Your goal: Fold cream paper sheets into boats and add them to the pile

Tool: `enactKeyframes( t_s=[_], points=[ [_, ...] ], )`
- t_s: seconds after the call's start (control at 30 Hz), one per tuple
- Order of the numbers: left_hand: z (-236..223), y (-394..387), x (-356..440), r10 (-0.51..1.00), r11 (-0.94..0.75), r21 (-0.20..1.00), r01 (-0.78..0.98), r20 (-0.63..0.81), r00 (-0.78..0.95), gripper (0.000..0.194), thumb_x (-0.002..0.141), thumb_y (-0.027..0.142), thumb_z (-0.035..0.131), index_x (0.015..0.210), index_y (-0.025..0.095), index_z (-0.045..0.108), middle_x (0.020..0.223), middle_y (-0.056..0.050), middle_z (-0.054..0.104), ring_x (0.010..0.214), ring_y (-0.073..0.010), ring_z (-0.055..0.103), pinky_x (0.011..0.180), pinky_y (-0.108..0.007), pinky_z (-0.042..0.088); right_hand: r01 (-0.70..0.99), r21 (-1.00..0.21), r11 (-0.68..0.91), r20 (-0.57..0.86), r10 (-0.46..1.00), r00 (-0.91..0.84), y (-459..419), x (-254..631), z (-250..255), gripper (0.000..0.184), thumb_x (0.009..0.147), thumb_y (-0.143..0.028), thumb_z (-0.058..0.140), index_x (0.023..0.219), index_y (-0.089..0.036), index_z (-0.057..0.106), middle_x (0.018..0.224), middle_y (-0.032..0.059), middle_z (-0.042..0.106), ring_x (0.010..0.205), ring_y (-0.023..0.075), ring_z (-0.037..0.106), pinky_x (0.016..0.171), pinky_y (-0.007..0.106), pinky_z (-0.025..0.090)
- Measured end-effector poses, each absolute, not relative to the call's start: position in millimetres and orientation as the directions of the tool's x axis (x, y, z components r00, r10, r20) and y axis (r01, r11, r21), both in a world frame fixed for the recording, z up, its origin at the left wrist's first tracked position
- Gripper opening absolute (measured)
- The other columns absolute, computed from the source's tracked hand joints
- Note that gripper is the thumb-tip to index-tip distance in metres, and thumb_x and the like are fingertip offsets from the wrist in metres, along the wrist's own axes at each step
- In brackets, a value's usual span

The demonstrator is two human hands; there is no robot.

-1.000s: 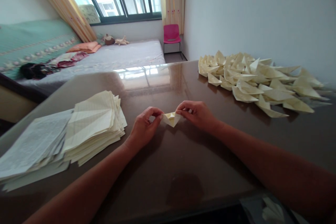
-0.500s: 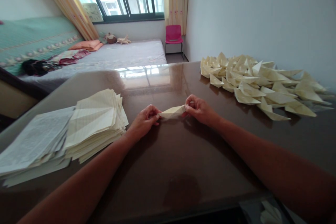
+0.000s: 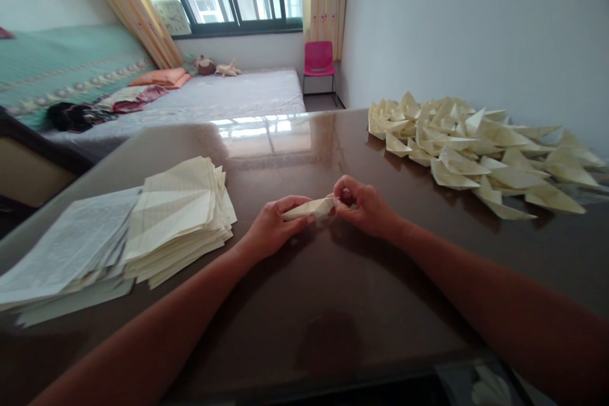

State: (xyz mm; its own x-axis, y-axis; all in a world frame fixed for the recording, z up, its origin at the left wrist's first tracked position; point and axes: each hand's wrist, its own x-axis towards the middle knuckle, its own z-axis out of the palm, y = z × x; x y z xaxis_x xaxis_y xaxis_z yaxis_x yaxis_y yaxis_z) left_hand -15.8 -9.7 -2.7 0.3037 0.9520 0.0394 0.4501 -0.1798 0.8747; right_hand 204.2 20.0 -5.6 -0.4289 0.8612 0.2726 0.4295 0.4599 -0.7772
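Brown and glossy, the tabletop [image 3: 285, 304] spreads from the hands to its near edge, cream sheets [image 3: 174, 203] stacked at left, a heap of boat-like folded papers [image 3: 457, 146] further off at right. Midway between, a slim cream folded paper [image 3: 311, 208] tapers rightward; the left hand [image 3: 273, 225] grips its body, the right hand [image 3: 364, 206] pinches its tip. Print on the greyish sheets [image 3: 76, 241] is too small to read.

There are two hands [image 3: 270, 228], one held paper [image 3: 309, 207], two sheet stacks [image 3: 174, 206], one chair [image 3: 318, 58].
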Motion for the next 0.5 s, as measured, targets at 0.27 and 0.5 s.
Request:
enactKeyframes(
  t_s=[0.27,0.5],
  points=[
    [-3.2,-8.6,-14.4,0.984,-0.039,0.969,0.245,-0.006,0.179,0.033,0.074,0.039,0.07,0.094,0.013,0.069,0.078,-0.002,0.069,0.061,-0.0099,0.057,0.059,-0.02,0.048,0.157,-0.955,0.25,0.147,0.865,-0.48,24.1,201.8,-6.9,0.018,0.083,-0.033,0.057,0.085,-0.021,0.044,0.073,-0.0015,0.064,0.065,0.0122,0.06,0.057,0.021,0.043],
    [-3.5,-13.7,-7.1,0.976,-0.043,0.956,0.291,-0.023,0.217,0.027,0.074,0.037,0.068,0.09,0.015,0.07,0.076,-0.001,0.07,0.065,-0.0128,0.062,0.062,-0.022,0.052,0.243,-0.933,0.265,0.1,0.84,-0.534,19.6,199.0,-10.8,0.028,0.071,-0.037,0.072,0.087,-0.016,0.062,0.071,-0.0026,0.06,0.063,0.0108,0.052,0.057,0.022,0.041]
  ],
)
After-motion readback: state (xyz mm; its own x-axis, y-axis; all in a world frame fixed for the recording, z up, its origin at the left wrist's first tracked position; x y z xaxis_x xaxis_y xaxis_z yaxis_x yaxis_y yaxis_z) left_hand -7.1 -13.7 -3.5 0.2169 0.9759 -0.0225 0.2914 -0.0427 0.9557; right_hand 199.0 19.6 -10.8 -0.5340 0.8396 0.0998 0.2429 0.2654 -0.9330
